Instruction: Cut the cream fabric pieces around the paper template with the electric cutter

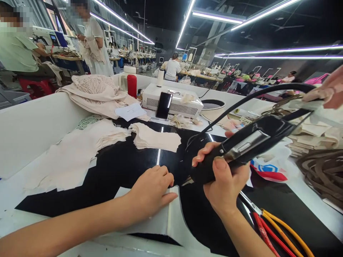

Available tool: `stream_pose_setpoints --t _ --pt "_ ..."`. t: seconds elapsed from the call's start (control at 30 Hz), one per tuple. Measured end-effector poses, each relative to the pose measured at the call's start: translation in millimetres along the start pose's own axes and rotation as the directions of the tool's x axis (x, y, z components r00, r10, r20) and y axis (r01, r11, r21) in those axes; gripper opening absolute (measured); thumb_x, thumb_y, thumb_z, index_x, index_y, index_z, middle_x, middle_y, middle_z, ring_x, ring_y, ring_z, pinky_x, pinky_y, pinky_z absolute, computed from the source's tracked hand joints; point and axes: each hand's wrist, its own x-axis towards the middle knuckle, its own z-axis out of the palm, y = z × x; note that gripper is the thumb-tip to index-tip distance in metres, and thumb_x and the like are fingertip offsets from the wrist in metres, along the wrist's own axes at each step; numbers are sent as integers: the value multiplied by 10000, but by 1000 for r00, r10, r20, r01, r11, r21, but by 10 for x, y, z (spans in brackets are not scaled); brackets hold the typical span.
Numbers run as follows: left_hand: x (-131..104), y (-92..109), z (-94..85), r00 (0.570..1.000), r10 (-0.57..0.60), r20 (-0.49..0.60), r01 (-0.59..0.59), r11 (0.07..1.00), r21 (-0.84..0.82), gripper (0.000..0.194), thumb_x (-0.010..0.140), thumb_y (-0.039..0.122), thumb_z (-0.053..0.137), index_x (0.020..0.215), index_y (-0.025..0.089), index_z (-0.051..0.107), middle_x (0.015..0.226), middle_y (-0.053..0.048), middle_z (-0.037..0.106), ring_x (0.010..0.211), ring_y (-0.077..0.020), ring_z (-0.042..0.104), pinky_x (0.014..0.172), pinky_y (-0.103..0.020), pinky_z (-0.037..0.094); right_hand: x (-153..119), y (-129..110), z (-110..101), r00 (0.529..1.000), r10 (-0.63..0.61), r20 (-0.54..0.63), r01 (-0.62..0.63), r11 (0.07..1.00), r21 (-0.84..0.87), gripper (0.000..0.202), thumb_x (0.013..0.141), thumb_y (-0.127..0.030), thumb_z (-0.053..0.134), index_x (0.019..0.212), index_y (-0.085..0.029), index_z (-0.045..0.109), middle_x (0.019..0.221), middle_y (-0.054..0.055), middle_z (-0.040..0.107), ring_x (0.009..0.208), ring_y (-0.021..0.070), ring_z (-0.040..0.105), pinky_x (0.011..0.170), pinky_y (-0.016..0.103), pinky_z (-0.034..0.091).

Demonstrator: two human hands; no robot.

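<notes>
Fabric pieces (64, 157) are lying at left on the tabletop (118, 175), smaller stack (157, 137) is resting right of them, phone (164, 106) is standing before the box (184, 108) behind, sheet (152, 225) is lying under the left hand (152, 192)

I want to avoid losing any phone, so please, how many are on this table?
1. The phone stands in front of the white vented box, beyond the small fabric stack. More could be hidden under cloth.

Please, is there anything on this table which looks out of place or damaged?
I see nothing spilled or clearly damaged. Only the large pale fabric pile at the left looks untidy: its layers spread unevenly, while the smaller fabric stack beside it looks neater.
</notes>
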Motion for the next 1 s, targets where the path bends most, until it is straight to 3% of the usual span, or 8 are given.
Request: stream_pose_setpoints --t 0.2,0.33,0.63,1.0 --pt "1 -38 42 999 -40 0 39 978 -204 145 911 165 803 920 201 663 992 2 633 955 -214 586 829 -335 441 -17 26 -9 1000 27 -13 -26 999 38 517 850 -413 870 1286 -306 614 879 -34 678 634 139 644 549 289 579" --pt "3 -59 36 998 -59 4 58 964 -258 142 913 131 782 915 200 657 976 9 633 958 -207 575 849 -333 430 -6 49 -12 1000 16 -8 -15 996 82 397 862 -392 868 1162 -290 629 881 -33 692 648 133 646 551 273 578" --pt "-13 -78 17 999 -45 0 43 966 -254 124 921 125 753 906 205 659 973 11 637 949 -206 579 837 -328 432 1 92 42 999 31 39 -35 993 116 318 880 -431 838 1019 -275 598 879 -48 684 626 121 652 538 268 584" --pt "-12 -98 9 998 -60 27 65 966 -252 148 921 129 770 946 208 648 997 17 628 970 -210 577 849 -339 425 -52 33 52 997 48 62 -56 989 136 322 887 -431 834 1048 -280 600 879 -48 695 611 123 650 541 276 583"
